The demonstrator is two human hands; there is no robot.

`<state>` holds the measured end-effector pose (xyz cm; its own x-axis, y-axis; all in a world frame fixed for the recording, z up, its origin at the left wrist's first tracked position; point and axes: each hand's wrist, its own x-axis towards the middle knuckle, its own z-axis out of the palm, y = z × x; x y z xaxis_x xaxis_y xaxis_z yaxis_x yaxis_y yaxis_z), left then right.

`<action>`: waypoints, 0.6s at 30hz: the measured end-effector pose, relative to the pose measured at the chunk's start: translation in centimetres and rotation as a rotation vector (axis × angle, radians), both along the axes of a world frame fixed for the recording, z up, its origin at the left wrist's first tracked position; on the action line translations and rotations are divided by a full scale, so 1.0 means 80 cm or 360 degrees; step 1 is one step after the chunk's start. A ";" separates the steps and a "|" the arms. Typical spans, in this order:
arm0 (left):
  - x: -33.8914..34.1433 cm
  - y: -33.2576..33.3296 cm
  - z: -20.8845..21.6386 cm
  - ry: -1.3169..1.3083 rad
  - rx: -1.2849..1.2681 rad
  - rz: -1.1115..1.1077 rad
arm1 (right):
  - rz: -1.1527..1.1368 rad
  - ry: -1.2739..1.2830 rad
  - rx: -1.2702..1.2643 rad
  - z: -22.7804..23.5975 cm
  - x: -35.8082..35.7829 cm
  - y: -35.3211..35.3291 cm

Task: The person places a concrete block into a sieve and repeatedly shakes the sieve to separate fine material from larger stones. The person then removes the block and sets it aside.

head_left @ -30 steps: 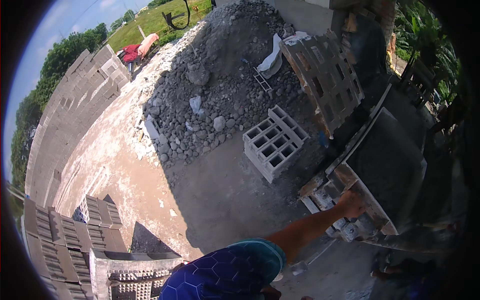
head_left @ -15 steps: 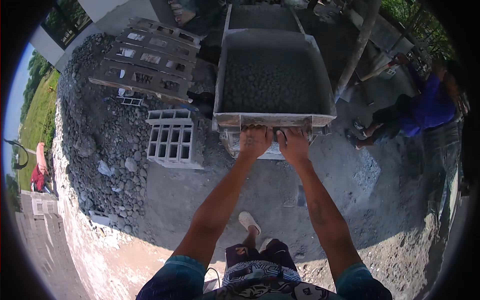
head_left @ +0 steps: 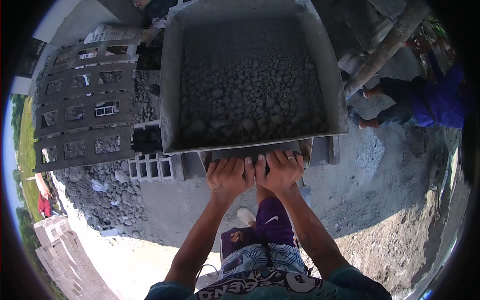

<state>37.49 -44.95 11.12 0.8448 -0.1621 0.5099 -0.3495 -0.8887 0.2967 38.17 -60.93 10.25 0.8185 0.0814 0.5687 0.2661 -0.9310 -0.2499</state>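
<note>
In front of me is a large grey metal bin (head_left: 327,75) with flared sides, holding grey gravel (head_left: 252,95). My left hand (head_left: 231,175) is closed over a dark edge just below the bin's near rim. Right beside it, thumbs nearly touching, my right hand (head_left: 280,171) is wrapped over the same edge and wears a ring. Most of the fingertips curl out of sight behind that edge. Both arms reach forward, and one of my knees is raised close under the hands.
On the left, a slatted, pallet-like panel (head_left: 80,131) leans over a stone pile (head_left: 107,205), with hollow concrete blocks (head_left: 152,169) beside the bin. A thick pole (head_left: 385,52) slants at the right. Beyond it, a co-worker in a blue top (head_left: 442,102) bends over.
The bin and its gravel now fill more of the view, closer to me. Both hands stay on its near edge and sit closer together. One leg has come up and forward.
</note>
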 end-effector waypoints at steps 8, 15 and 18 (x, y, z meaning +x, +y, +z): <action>0.346 0.001 -0.002 -0.0205 -0.0049 0.0110 | -0.0010 0.0129 0.0006 -0.008 0.352 0.009; 0.299 0.013 -0.002 0.0645 0.0304 0.0173 | 0.0065 0.0564 -0.0003 0.012 0.292 0.005; 0.225 0.009 0.017 0.0620 0.0294 0.0159 | 0.0035 0.0527 0.0065 0.031 0.220 0.003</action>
<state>55.52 -44.26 12.50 0.9844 -0.1281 0.1205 -0.1526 -0.9630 0.2223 55.73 -60.65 12.74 0.9578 0.0838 0.2751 0.1842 -0.9133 -0.3633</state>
